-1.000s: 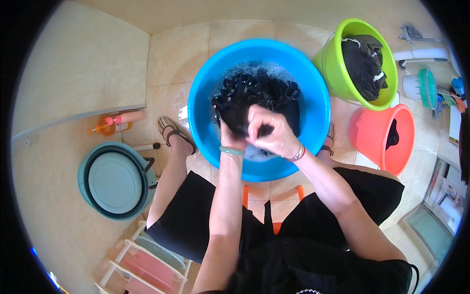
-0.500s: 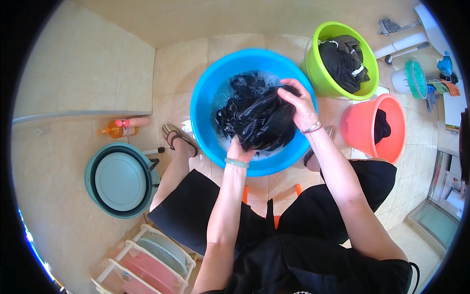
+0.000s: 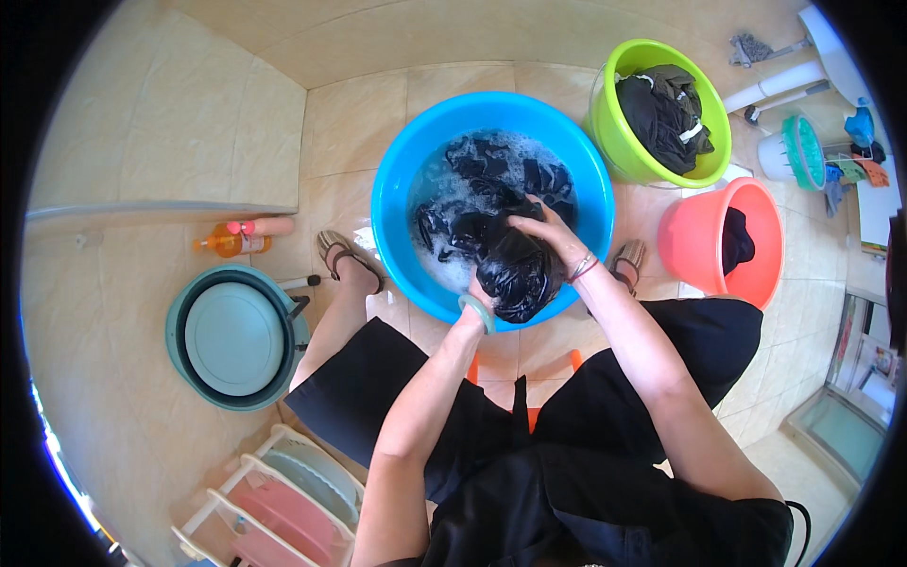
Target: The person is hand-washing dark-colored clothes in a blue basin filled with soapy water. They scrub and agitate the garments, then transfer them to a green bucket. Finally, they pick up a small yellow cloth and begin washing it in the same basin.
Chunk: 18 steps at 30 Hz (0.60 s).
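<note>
A large blue basin (image 3: pixel 389 213) stands on the floor between my feet, holding sudsy water and dark wet cloth. A bunched, shiny wet black garment (image 3: pixel 520 279) is gathered between my hands over the basin's near side. From the left, my left hand (image 3: pixel 481 289) grips the bundle low down; its fingers are mostly hidden behind the fabric. My right hand (image 3: pixel 556 236) is curled round the upper right of the bundle. More black cloth (image 3: pixel 482 156) floats among bubbles at the far side.
A green bucket (image 3: pixel 605 123) with dark clothes stands at the far right, a coral bucket (image 3: pixel 685 231) with something black nearer. On the left are a lidded teal tub (image 3: pixel 231 345), an orange bottle (image 3: pixel 225 243) and a rack (image 3: pixel 217 506) of pink and grey basins.
Both hands have drawn the black garment toward me and gathered it into a tighter bundle. My right hand has come down and left, uncovering more cloth and suds at the far side.
</note>
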{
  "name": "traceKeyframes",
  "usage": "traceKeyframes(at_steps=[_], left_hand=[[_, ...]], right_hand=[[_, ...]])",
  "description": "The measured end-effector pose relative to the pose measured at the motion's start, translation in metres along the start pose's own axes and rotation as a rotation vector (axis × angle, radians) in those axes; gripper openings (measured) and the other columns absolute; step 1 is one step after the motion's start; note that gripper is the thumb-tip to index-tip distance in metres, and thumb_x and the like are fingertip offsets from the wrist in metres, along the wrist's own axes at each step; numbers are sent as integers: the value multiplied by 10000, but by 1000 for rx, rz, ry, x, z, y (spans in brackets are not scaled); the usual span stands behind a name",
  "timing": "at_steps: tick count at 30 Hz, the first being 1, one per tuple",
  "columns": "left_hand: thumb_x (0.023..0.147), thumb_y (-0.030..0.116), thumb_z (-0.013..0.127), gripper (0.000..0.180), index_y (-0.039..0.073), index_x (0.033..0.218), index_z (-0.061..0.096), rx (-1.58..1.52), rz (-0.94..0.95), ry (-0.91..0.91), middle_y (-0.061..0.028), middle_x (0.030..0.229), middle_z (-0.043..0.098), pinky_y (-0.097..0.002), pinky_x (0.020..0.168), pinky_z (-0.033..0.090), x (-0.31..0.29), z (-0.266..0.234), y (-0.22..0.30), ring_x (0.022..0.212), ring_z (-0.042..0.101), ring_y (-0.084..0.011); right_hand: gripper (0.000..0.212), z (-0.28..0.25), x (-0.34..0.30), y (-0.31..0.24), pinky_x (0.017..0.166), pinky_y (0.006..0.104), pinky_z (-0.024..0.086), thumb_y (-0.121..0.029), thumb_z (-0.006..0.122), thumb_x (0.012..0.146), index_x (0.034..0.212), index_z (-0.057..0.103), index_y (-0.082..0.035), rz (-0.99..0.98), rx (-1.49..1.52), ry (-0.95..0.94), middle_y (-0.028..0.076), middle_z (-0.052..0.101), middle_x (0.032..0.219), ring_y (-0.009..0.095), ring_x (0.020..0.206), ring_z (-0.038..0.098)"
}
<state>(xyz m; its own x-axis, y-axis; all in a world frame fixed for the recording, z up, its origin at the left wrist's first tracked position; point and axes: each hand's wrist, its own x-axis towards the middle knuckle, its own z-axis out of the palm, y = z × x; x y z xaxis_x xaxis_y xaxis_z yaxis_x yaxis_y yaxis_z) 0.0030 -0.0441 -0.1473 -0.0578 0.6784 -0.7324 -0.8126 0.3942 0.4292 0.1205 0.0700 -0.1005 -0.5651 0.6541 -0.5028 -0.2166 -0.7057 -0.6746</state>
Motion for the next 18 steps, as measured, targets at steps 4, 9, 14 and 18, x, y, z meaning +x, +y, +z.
traceKeyframes(at_steps=[4,9,14,18], left_hand=[[1024,358,380,446,65,1316,547,-201,-54,-139,-99,1257,619,-398,997,507,30,-49,-21,1111,621,-248],[1024,410,343,483,76,1301,554,-309,-231,95,-83,1234,631,-386,976,518,19,1,7,1099,624,-231],[1033,339,356,401,78,1301,502,22,223,79,-114,1208,633,-371,916,539,28,2,34,1055,637,-216],[932,547,541,719,193,1500,279,57,265,60,-121,1461,412,-628,1041,330,-12,10,30,1322,416,-347]], right_hand=[[650,13,18,14,805,248,524,-97,840,740,1285,518,52,-104,-229,21,70,688,1032,119,865,655],[455,-12,37,40,778,269,528,-45,787,707,1120,625,54,-281,-450,246,85,707,969,123,849,653],[430,-1,54,51,773,283,513,-74,766,693,1091,635,24,-324,-439,564,110,700,965,145,860,646],[489,-2,50,29,748,288,509,-1,655,781,1265,598,-49,-347,-101,683,99,656,1034,167,824,621]])
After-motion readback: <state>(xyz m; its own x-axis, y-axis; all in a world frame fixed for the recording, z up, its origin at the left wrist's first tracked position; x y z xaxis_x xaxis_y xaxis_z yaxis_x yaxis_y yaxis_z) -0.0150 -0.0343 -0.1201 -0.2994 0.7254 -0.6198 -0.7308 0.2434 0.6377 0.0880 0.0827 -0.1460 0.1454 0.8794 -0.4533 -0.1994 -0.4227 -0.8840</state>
